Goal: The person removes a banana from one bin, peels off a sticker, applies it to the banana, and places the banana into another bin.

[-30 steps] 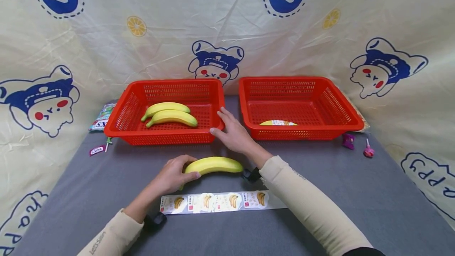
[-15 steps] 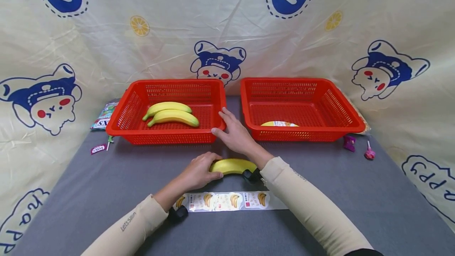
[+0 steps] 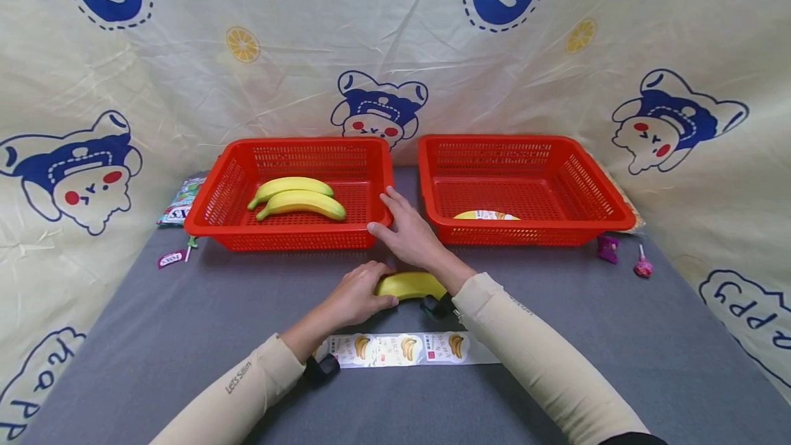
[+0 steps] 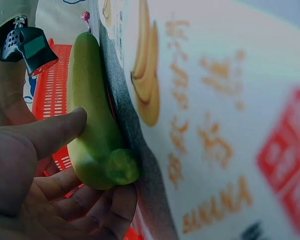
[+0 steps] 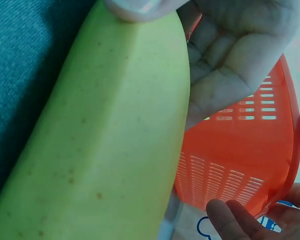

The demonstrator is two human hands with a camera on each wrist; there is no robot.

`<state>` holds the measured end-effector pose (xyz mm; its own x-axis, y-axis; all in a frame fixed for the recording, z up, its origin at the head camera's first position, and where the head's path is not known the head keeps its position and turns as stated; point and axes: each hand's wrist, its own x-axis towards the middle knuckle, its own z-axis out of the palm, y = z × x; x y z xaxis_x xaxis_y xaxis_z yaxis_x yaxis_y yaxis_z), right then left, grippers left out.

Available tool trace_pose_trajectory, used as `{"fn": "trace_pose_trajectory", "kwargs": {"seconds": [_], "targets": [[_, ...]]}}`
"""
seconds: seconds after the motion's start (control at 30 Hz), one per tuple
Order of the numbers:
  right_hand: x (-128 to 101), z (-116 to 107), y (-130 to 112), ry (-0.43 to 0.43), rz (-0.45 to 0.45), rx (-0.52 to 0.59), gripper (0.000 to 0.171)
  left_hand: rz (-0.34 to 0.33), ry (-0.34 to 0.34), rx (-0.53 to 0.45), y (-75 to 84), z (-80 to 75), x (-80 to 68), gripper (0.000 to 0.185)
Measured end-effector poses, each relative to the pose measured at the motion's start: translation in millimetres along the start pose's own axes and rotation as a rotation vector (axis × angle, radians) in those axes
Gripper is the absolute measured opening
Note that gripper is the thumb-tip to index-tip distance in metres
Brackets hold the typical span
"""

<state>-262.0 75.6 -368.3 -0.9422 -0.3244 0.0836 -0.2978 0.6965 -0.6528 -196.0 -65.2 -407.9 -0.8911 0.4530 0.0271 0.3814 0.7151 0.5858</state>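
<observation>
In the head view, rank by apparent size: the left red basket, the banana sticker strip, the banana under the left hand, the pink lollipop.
1. Left red plastic basket, largest.
2. White strip of banana stickers.
3. Yellow banana gripped by the left hand; partly covered by both arms, so its rank against the strip is unsure.
4. Pink wrapped lollipop, smallest.

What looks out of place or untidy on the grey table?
Nothing is damaged or spilled. Only small things lie loose beside the red plastic baskets: a pink wrapped lollipop and a purple wrapper at the right, a snack packet at the left.
</observation>
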Motion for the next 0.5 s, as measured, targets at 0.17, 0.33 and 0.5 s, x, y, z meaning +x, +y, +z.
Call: {"fn": "trace_pose_trajectory", "kwargs": {"seconds": [0.17, 0.33, 0.5], "targets": [[-0.6, -1.1, 0.4, 0.008, -0.001, 0.019, 0.075, 0.006, -0.002, 0.002, -1.0, 0.1, 0.5, 0.044], [-10.6, -8.7, -1.1, 0.057, -0.014, 0.013, 0.075, 0.001, -0.005, -0.009, -1.5, 0.7, 0.1, 0.045], [-33.8, -21.6, -4.4, 0.107, -0.066, -0.037, 0.071, -0.013, 0.027, 0.0, -0.4, -3.0, -4.7, 0.049]]}}
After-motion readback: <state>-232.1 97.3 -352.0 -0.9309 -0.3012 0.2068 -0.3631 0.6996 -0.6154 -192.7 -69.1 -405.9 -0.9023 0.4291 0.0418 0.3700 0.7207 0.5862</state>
